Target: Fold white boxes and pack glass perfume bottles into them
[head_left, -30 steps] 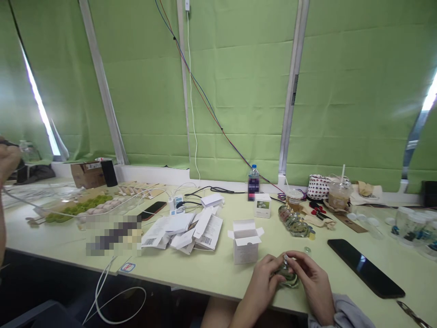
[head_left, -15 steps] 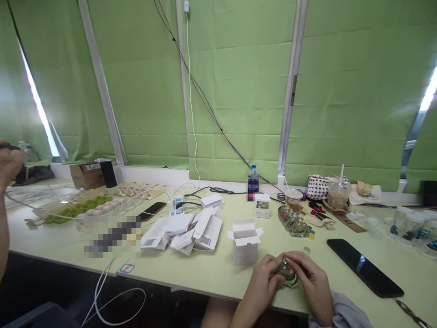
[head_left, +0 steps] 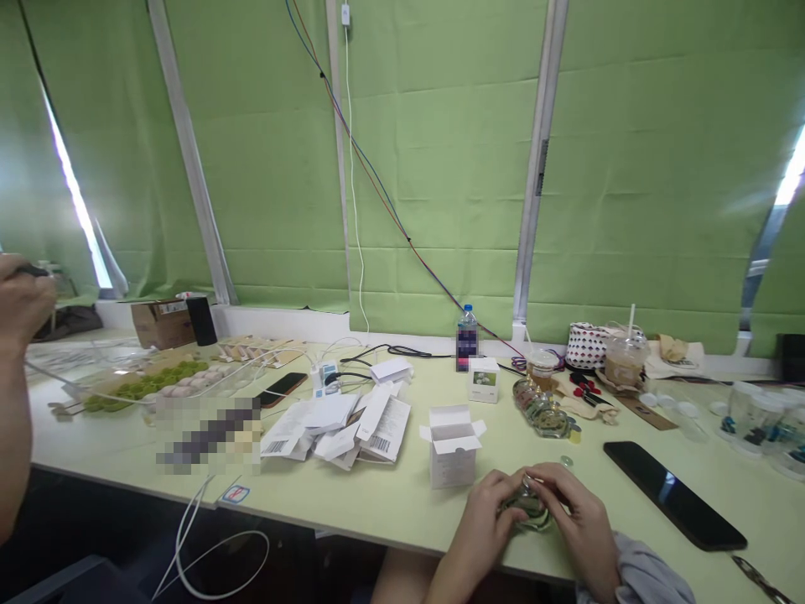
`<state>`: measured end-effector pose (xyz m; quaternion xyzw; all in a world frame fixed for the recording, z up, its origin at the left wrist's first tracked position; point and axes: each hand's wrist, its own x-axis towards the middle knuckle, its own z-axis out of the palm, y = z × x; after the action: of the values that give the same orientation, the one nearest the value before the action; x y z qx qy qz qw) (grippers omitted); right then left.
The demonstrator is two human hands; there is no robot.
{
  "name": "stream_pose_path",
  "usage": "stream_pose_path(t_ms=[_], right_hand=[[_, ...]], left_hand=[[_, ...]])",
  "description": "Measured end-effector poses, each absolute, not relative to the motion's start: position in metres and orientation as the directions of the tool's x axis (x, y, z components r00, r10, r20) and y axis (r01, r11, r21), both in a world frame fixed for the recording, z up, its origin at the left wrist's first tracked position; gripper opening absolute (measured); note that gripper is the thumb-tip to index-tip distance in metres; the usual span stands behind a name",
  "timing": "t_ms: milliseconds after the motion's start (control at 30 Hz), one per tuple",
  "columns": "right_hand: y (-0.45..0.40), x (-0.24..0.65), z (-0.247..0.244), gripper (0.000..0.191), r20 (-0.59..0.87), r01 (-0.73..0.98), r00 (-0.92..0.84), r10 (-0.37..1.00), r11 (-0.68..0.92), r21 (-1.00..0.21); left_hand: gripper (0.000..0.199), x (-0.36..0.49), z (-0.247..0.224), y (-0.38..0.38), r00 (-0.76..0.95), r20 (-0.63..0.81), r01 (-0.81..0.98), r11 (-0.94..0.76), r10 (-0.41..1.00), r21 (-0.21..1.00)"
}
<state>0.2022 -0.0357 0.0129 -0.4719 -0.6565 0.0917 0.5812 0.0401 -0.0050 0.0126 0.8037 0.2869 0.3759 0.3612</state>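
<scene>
Near the front edge of the table, my left hand (head_left: pixel 483 513) is closed around the side of a small rounded clear glass bottle (head_left: pixel 533 513). The fingers of my right hand (head_left: pixel 577 513) pinch at its neck, where something small and shiny shows. Both hands hide much of the bottle, and its inside looks greenish. Just left of them stands a white box (head_left: pixel 453 463) with its flaps up. Beyond my hands, several similar glass bottles (head_left: pixel 542 411) stand in a row. A small round clear disc (head_left: pixel 567 461) lies between that row and my right hand.
A phone (head_left: pixel 674 495) lies to the right, with several clear jars (head_left: pixel 748 411) behind it. Flattened white boxes (head_left: pixel 340 424) are piled left of centre. A closed white box (head_left: pixel 483 382) and a drink bottle (head_left: pixel 466 340) stand behind. Another person's hand (head_left: pixel 22 298) is at far left.
The other person's hand at far left has moved a little to the right and further into view. My hands keep nearly the same hold on the glass bottle.
</scene>
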Motion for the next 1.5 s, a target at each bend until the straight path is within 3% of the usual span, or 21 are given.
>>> stream_pose_path(t_ms=[767,1133,1500], right_hand=[[-0.035,0.201,0.011,0.029,0.657,0.539,0.193,0.729,0.481,-0.692],[-0.034,0.199,0.011,0.025,0.704,0.548,0.112,0.702,0.548,-0.633],[-0.033,0.202,0.002,0.024,0.712,0.594,0.129,0.69,0.521,-0.613]], left_hand=[[0.056,0.041,0.011,-0.004,0.546,0.367,0.201,-0.543,0.753,0.816],[0.038,0.041,0.015,-0.007,0.541,0.38,0.196,-0.552,0.75,0.811],[0.053,0.04,0.011,-0.005,0.547,0.367,0.207,-0.547,0.752,0.811]])
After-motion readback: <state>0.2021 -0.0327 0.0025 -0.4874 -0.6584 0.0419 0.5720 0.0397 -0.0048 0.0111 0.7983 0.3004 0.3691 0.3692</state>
